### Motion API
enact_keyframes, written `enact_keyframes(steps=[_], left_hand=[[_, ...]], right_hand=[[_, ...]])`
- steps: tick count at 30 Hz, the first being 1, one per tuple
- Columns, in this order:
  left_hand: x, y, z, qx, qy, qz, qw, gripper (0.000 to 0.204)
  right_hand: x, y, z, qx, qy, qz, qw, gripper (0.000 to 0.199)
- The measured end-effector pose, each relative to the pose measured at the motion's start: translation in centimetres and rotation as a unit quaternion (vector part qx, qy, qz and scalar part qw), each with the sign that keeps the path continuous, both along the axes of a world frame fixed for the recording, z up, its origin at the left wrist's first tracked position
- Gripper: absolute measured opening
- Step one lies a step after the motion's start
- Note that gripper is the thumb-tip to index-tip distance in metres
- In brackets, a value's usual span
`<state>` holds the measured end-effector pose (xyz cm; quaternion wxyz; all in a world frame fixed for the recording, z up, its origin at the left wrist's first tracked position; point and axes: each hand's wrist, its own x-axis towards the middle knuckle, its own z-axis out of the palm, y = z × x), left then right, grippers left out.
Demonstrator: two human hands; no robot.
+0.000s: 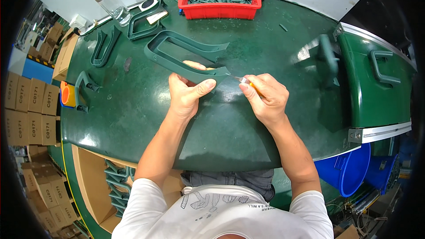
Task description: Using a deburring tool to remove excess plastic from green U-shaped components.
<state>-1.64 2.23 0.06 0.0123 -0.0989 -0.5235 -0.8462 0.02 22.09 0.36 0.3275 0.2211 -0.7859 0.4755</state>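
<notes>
My left hand (187,92) grips a large dark green plastic handle-shaped part (177,52) by its near end, holding it over the green table (221,124). My right hand (264,96) is closed around a small knife with an orange handle (251,84). Its thin metal blade touches the right tip of the green part, just beside my left thumb.
A red tray (219,9) of small green pieces stands at the far edge. More green handle parts (104,46) lie at the far left, near a clear bottle (110,3). An open cardboard box (95,186) with parts sits below left. Blue bins (349,172) stand right.
</notes>
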Motion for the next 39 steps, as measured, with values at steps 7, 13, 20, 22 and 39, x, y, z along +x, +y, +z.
enact_keyframes(steps=[7,13,20,22,39], left_hand=[[0.0,0.2,-0.3,-0.026,0.009,0.010,1.000,0.038],[0.3,0.6,-0.2,-0.014,0.028,-0.005,0.999,0.042],[0.4,0.8,-0.3,-0.001,0.075,-0.081,0.994,0.047],[0.3,0.7,-0.5,-0.008,0.083,-0.076,0.994,0.047],[0.8,1.1,-0.6,0.035,0.087,-0.121,0.988,0.049]], right_hand=[[-0.1,-0.3,-0.6,-0.007,0.020,-0.056,0.998,0.016],[-2.1,1.5,1.3,0.007,-0.056,-0.190,0.980,0.017],[-1.6,1.7,-0.5,-0.079,-0.124,-0.114,0.983,0.020],[-1.5,1.6,-1.0,-0.051,-0.129,-0.099,0.985,0.021],[-1.8,1.9,-0.9,-0.029,-0.099,-0.125,0.987,0.019]])
